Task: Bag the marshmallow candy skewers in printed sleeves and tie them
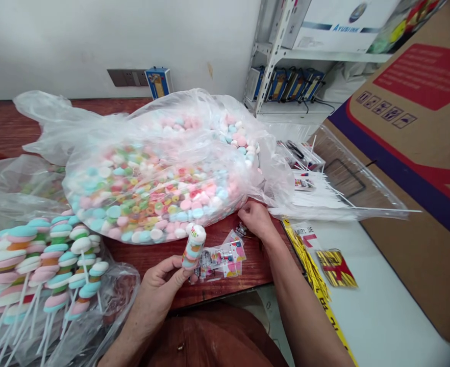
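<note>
Clear plastic forms the large sweets bag [171, 199], taken as landmark. In front of it, the left hand [159, 286] pinches a pastel candy stack [193, 248], slightly tilted, between thumb and fingers. At its near right edge, the right hand [257, 219] has curled fingers; grip undeterminable. Printed packets [225, 259] lie before it.

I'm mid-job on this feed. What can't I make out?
Head view:
Right hand: anything beneath its curled fingers, hidden by the hand itself.
Marshmallow stack: lower end covered by the left hand.
Marshmallow skewers: some cut off by left and bottom edges.
Packets: small print too small to read.
Cardboard box: cut off by right edge.
</note>
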A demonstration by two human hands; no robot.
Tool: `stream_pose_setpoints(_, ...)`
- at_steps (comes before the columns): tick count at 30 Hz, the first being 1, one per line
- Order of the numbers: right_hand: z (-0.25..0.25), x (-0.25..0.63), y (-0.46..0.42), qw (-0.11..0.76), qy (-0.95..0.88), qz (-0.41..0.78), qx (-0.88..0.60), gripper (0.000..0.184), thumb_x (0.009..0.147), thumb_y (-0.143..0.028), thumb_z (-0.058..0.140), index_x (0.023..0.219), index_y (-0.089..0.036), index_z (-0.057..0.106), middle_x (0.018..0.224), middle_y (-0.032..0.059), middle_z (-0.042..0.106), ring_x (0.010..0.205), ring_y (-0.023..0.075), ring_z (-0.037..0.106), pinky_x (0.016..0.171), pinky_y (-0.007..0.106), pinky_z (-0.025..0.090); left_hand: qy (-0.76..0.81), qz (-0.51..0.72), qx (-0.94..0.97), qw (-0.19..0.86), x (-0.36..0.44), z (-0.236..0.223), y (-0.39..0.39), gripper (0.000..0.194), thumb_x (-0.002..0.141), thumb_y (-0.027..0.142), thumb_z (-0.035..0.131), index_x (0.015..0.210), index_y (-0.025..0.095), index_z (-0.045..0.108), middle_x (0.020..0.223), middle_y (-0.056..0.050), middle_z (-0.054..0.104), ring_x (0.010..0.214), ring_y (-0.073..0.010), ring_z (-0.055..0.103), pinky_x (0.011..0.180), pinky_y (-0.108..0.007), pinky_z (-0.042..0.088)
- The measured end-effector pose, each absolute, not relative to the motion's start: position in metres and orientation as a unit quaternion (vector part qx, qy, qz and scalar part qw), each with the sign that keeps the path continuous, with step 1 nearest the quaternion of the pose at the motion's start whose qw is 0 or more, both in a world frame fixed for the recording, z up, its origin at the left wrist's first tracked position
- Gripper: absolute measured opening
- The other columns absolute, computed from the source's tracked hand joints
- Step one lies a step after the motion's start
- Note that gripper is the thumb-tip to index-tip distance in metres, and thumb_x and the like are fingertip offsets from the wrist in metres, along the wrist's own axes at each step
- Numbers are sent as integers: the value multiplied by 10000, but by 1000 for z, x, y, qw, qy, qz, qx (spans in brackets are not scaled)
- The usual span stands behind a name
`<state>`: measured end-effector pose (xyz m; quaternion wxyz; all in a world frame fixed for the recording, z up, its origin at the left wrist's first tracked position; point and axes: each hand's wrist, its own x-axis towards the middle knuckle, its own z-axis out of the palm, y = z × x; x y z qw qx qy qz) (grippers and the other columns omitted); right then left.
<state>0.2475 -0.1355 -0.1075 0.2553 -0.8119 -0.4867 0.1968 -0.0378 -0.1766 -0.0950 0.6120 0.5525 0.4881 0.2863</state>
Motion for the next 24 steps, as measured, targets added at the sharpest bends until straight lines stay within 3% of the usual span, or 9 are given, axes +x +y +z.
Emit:
stream_pose_setpoints(3, -108, 247, -158, 310, -489, 196, -791, 283, 881, -297, 469, 858, -131, 697, 736, 49, 713, 632, 166, 624, 580, 256, 449, 497, 261, 550, 618, -39, -90, -175, 280, 819, 466, 714, 820, 187, 720, 759, -31, 742, 764, -191, 641, 768, -272, 469)
stream_pose_setpoints(6, -108, 249, -193, 331, -481, 173, -793, 375, 933, -373, 399, 975, -143, 693, 792, 54, 720, 660, 170, 620, 605, 271, 449, 498, 256, 551, 619, -42, -90, -173, 295, 817, 487, 706, 821, 193, 709, 753, -30, 746, 759, -190, 651, 771, -270, 474)
stream_pose_setpoints(9, -106, 249, -229, 308, -462, 136, -820, 308, 911, -370, 454, 912, -173, 690, 844, 70, 717, 753, 204, 631, 689, 311, 439, 499, 257, 555, 614, -44, -93, -172, 283, 823, 478, 702, 820, 195, 710, 749, -25, 743, 763, -185, 651, 784, -265, 474)
stream_pose_setpoints(12, -108, 242, -253, 258, -448, 110, -849, 237, 880, -380, 546, 754, -199, 633, 740, 33, 651, 662, 190, 577, 636, 302, 373, 498, 253, 552, 619, -42, -96, -173, 272, 822, 468, 709, 847, 198, 715, 776, -23, 744, 770, -182, 654, 784, -263, 479)
stream_pose_setpoints(17, -118, 224, -254, 206, -454, 78, -863, 159, 883, -261, 595, 734, -203, 599, 719, -1, 590, 596, 150, 523, 564, 273, 259, 480, 257, 554, 630, -38, -98, -175, 262, 820, 456, 715, 833, 195, 718, 776, -20, 736, 777, -182, 659, 781, -261, 490)
stream_pose_setpoints(20, -119, 221, -249, 202, -472, 54, -857, 179, 908, -194, 556, 734, -197, 599, 739, 10, 615, 611, 150, 542, 567, 277, 264, 487, 254, 552, 627, -39, -97, -176, 276, 818, 463, 713, 857, 190, 720, 777, -27, 741, 769, -188, 662, 777, -267, 491)
stream_pose_setpoints(24, -115, 223, -253, 224, -502, 12, -836, 190, 961, -243, 517, 810, -195, 622, 832, 36, 670, 723, 168, 608, 619, 271, 341, 498, 247, 574, 601, -39, -93, -176, 297, 822, 475, 694, 852, 181, 722, 753, -39, 737, 758, -198, 656, 769, -276, 485)
